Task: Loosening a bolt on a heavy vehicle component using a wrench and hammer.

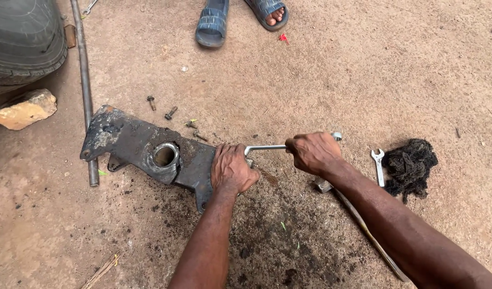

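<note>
While the dark metal bracket (144, 150) lies on the dirt with its long axis running left to right, I see my left hand (232, 170) pressed flat over its right end, fingers curled down on it. Just right of that, my right hand (313, 152) is fisted around the chrome wrench (267, 147), whose handle points back toward the bracket. 4 loose bolts (171, 112) sit behind; a spanner (378, 166) and rag (412, 163) lie well right.

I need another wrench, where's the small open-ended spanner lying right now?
The spanner lies on the dirt right of the right hand, beside the dark rag bundle.
</note>
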